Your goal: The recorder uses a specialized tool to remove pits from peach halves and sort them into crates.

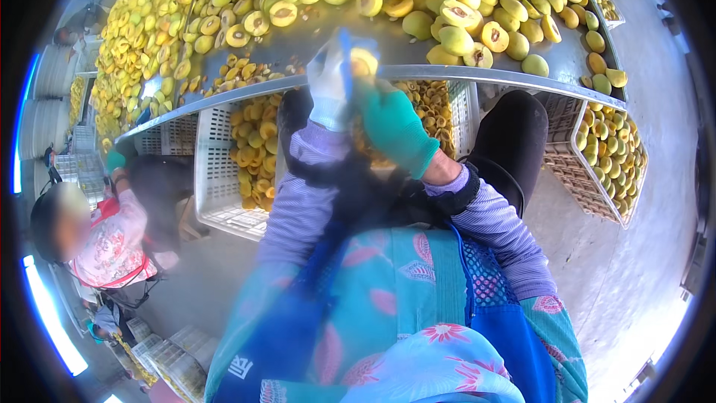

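Note:
My left hand (331,81), in a white glove, is at the rim of the metal table, closed around something blue that is blurred; its kind cannot be told. A cut yellow fruit half (363,61) is between my hands, right beside the blue thing. My right hand (391,123), in a green glove, reaches up to that fruit from below; its fingertips are blurred, so its hold is unclear. Halved yellow-green fruits with brown centres (458,14) are heaped on the metal table (358,28) beyond my hands. Small pieces (240,73) lie near the rim at the left.
Below the table rim stand a white plastic crate (215,179) of fruit halves and another fruit-filled crate between my knees. A crate (559,157) of greener fruit is on the floor at right. A person (112,235) in a floral top sits at left, by the same table.

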The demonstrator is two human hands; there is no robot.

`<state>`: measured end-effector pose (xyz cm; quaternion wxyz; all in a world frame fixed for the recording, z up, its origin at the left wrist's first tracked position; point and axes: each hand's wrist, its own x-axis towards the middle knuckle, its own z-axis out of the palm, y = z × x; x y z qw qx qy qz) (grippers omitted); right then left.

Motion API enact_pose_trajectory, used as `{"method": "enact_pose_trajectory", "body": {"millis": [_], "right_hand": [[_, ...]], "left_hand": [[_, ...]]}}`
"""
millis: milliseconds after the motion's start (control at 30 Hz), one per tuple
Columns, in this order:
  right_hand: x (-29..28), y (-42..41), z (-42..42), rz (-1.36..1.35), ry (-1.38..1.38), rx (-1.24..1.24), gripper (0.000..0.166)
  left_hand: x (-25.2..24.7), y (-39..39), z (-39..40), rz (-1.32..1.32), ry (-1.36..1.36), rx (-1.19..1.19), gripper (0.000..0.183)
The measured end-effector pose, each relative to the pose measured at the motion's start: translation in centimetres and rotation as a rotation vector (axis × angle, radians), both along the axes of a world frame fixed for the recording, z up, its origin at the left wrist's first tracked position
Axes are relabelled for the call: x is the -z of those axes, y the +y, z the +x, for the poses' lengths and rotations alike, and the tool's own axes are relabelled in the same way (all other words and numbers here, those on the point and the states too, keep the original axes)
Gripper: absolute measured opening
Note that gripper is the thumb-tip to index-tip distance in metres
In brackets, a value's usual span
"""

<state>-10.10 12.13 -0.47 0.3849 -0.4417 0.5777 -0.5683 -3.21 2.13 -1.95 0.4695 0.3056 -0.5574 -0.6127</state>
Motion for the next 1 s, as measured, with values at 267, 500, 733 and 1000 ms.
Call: {"method": "enact_pose_trajectory", "body": {"millis": [267,500,733,1000], "right_hand": [[0.4,-0.2,-0.2,0.357,-1.562,-0.842,0.033],[3.8,1.3,-3.1,0.381,-1.645,-0.303,0.031],[2.9,1.0,-4.7,0.115,-0.617,-0.139,0.033],[2.5,-3.0,-6.9,-0.053,0.093,0.035,0.023]], "left_hand": [[2.5,-1.1,4.8,0.233,-0.106,0.037,0.019],[-3.5,-7.5,7.3,-0.711,-1.308,-0.317,0.045],[0.5,-13.5,-7.0,-0.386,-1.141,0.098,0.066],[1.4,-13.8,-3.5,-0.659,-1.433,0.514,0.058]]}}
